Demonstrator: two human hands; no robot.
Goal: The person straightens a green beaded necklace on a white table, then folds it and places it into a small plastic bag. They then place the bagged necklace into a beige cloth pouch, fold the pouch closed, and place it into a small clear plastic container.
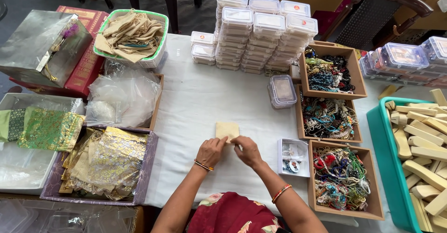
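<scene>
— How are the hands set?

— The left hand (210, 151) and the right hand (247, 151) come in from the near edge of the white tablecloth (195, 102), forearms angled towards each other, knuckles up. Their fingertips meet at the near edge of a small beige cloth pouch (226, 130), both pinched shut on that edge. A bangle sits on each wrist.

— And the pouch itself?

— It lies flat on the cloth, roughly square, slightly longer from near to far. Its near end is under the fingers and its far end points away from the person, towards the stacks of clear lidded boxes (260, 32).

— What sits around the pouch?

— Right of it and near is a small open white box (294, 157) with small items inside. Further right stand three wooden trays of beads (333, 121), one behind the other. Past those is a teal crate (386, 158) of pale wooden pieces. A single clear lidded box (281, 91) stands to the far right of the pouch. Left of the pouch is a tray of gold-patterned sheer bags (104, 167). To the far left sits a green-rimmed basket (132, 37) of beige cloth pouches.
</scene>
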